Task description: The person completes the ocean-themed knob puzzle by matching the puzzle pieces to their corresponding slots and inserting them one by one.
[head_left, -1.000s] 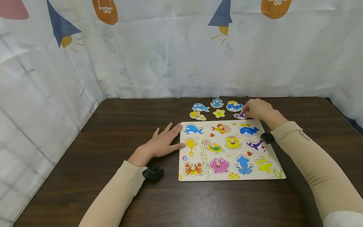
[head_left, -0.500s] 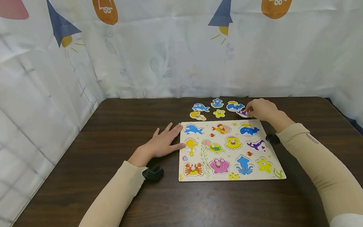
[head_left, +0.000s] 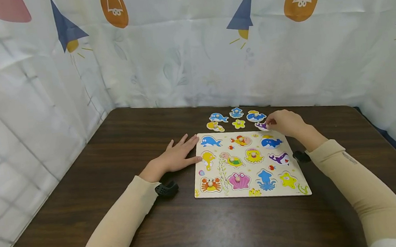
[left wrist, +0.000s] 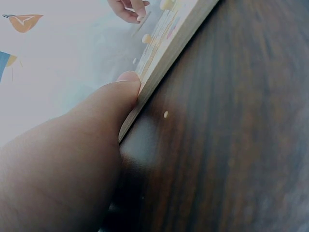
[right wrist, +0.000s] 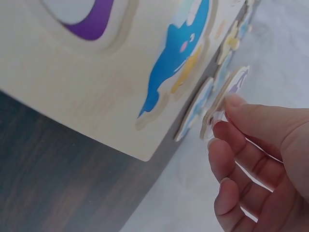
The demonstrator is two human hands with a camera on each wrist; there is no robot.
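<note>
My right hand [head_left: 286,123] pinches a purple-and-white whale puzzle piece [head_left: 260,126] between thumb and fingertips, just beyond the far right part of the wooden peg puzzle board [head_left: 285,191]. In the right wrist view the piece [right wrist: 240,81] stands tilted, edge towards the camera, past the board's edge; the other fingers curl loosely below it. My left hand [head_left: 174,155] rests with spread fingers at the board's left edge, thumb [left wrist: 126,89] against the side. A matching purple whale picture [head_left: 279,158] shows in the recess at the board's right.
Behind the board lie a dolphin piece [head_left: 218,117], a blue squid piece [head_left: 236,112], a blue whale piece [head_left: 256,115], a seahorse piece [head_left: 215,126] and a starfish piece [head_left: 239,123]. Several knobbed pieces, such as the crab [head_left: 210,184], sit in the board. A printed curtain [head_left: 192,61] hangs behind.
My right hand shifts slightly right with the purple whale piece, then back left with it towards the blue whale piece. The left hand and the board stay put.
</note>
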